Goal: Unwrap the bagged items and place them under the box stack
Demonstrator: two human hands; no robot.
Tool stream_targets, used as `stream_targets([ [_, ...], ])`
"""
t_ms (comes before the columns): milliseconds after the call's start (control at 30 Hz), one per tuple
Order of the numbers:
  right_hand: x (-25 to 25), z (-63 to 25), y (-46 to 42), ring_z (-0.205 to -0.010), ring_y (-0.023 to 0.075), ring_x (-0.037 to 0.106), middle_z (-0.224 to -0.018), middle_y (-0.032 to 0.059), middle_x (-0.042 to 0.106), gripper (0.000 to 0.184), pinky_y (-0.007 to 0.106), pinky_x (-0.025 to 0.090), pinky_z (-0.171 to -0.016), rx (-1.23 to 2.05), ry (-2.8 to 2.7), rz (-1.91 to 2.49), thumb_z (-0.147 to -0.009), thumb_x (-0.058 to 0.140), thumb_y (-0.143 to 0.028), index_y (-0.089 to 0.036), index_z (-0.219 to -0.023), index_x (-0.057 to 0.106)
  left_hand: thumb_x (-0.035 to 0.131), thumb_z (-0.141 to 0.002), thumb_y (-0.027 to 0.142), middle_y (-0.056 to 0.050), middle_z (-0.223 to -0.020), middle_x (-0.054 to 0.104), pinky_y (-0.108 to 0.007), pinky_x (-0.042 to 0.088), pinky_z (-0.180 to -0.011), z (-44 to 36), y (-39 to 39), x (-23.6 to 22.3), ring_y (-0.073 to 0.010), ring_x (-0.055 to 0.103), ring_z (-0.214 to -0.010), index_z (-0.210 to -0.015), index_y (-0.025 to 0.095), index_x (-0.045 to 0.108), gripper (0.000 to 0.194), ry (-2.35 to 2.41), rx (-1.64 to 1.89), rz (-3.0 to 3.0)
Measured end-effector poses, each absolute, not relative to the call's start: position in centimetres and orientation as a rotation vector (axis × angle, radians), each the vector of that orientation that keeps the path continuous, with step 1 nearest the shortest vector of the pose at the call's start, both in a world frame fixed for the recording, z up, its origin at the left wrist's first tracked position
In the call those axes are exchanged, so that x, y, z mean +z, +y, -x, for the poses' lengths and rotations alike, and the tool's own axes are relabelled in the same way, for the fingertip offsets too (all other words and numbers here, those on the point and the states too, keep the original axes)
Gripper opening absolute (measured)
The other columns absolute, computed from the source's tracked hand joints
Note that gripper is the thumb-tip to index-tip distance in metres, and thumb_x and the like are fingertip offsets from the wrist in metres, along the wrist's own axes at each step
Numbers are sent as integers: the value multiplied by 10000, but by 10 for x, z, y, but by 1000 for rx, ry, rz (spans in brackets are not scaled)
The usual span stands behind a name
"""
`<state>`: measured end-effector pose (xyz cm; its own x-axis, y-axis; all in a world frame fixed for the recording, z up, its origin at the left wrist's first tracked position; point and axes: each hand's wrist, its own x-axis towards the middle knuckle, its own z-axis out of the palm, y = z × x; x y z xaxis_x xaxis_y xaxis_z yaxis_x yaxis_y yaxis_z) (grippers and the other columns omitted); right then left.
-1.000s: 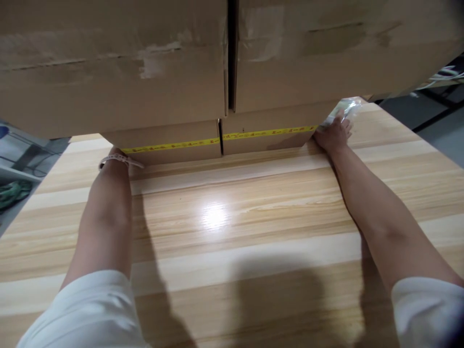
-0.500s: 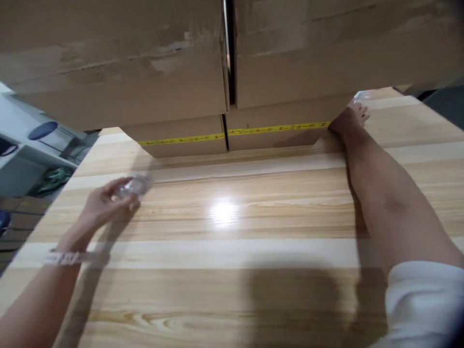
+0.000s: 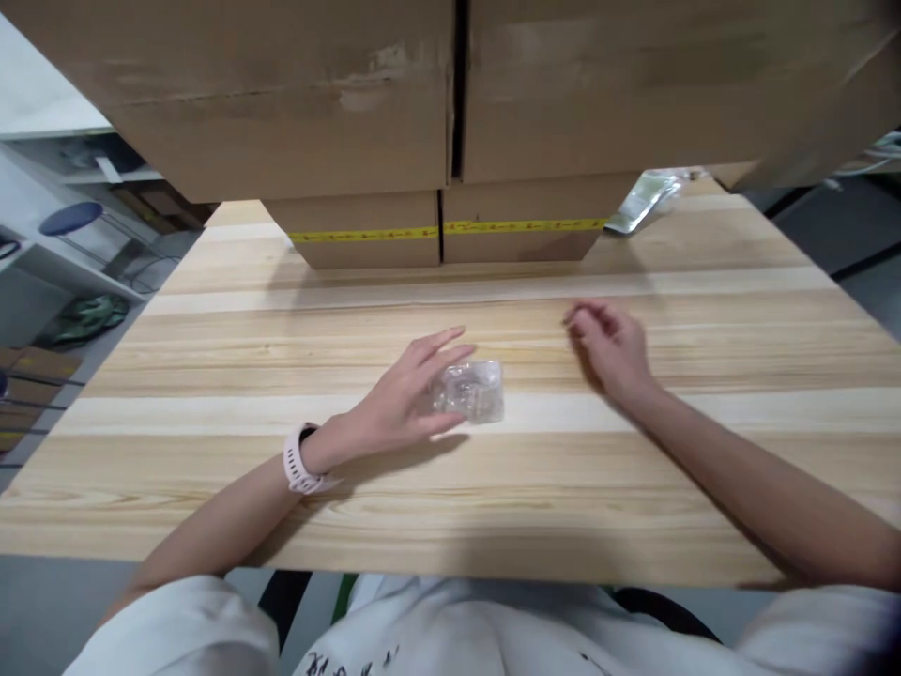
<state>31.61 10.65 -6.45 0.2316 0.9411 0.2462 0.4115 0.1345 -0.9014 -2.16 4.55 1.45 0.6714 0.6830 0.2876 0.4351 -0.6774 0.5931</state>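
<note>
A small clear plastic case [image 3: 485, 392] lies flat on the wooden table in front of me. Around its left side is my left hand [image 3: 415, 394], fingers and thumb spread apart, with a pale pink watch band on the wrist. The thumb is at the case's near edge; whether it touches is hard to tell. To the right of the case, my right hand [image 3: 611, 345] hovers low over the tabletop with its fingers curled into a pinch. Something small and dark shows at those fingertips, too small to name.
Large cardboard boxes [image 3: 296, 103] overhang the far side, above smaller boxes with yellow tape [image 3: 521, 227]. Silvery plastic packaging [image 3: 648, 199] lies behind them on the right. The wooden table [image 3: 232, 413] has its near edge at my body. A blue stool [image 3: 71, 218] stands left.
My left hand has brought the clear case from the left to the table's middle and loosened around it. My right hand has come back from beside the boxes, its fingers now pinched.
</note>
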Motion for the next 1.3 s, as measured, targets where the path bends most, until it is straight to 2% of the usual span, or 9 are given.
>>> stream_targets([
  [200,-36,-240,18,-1160,310,638,-1290,119,687,651,524,519,-1004,879,-2007,1177,-840,779,-396,-255,-1439,567,775,-854,277,-142,-1432,618,-534,510,-1085,24,33,-2,-322,587,-1268,-1509,226,488,717,1185,578,-2191],
  [367,-38,-228,22,-881,209,675,-1053,56,703,303,366,562,-759,654,-1876,964,-881,620,-157,-252,-1169,600,803,-817,238,-136,-1418,603,-453,542,-1039,17,24,-6,-290,616,-1247,-1523,270,487,774,1075,832,-1872],
  [500,-38,-231,21,-1101,238,658,-1159,69,659,267,422,556,-910,282,-1849,760,-874,577,-66,-268,-1046,555,906,-717,259,-159,-1558,465,-464,554,-1041,16,22,-3,-334,550,-1369,-1611,358,349,1058,859,869,-1504],
  [600,-37,-234,17,-1223,264,627,-1284,106,633,348,475,539,-996,293,-1917,772,-879,551,-56,-268,-1155,549,892,-741,247,-152,-1546,497,-489,567,-1011,16,22,-5,-335,612,-1294,-1596,377,377,1006,777,789,-1308],
  [767,-39,-236,14,-1180,264,663,-1317,113,655,426,479,547,-1006,492,-1875,864,-978,548,-216,-277,-1399,507,888,-744,237,-151,-1530,523,-517,504,-1102,18,26,-15,-323,614,-1302,-1602,357,390,999,765,851,-1280],
  [900,-40,-232,14,-995,267,705,-1315,130,666,769,433,591,-837,806,-1827,1096,-874,769,-456,-259,-1532,425,880,-776,310,-166,-1572,483,-544,469,-1137,21,25,-16,-357,549,-1391,-1641,357,312,1036,746,816,-1423],
  [1100,-34,-227,15,-961,230,696,-1060,70,716,292,363,571,-843,941,-1774,993,-950,681,-496,-223,-1044,722,833,-852,361,-126,-1508,582,-513,438,-1164,15,17,-11,-314,547,-1387,-1527,322,512,748,907,894,-1913],
  [1200,-31,-229,15,-1023,231,691,-1105,70,726,317,383,557,-930,939,-1796,941,-1013,585,-491,-231,-1128,725,739,-939,316,-102,-1254,728,-460,511,-1054,12,16,-12,-254,660,-1177,-1284,258,690,354,962,1078,-2056],
  [1300,-29,-229,11,-1110,249,690,-1204,73,734,396,411,546,-1005,1076,-1721,971,-1025,550,-537,-238,-1221,721,798,-892,400,-131,-1367,671,-495,480,-1103,9,15,-10,-283,603,-1291,-1370,261,612,532,911,1137,-2172],
])
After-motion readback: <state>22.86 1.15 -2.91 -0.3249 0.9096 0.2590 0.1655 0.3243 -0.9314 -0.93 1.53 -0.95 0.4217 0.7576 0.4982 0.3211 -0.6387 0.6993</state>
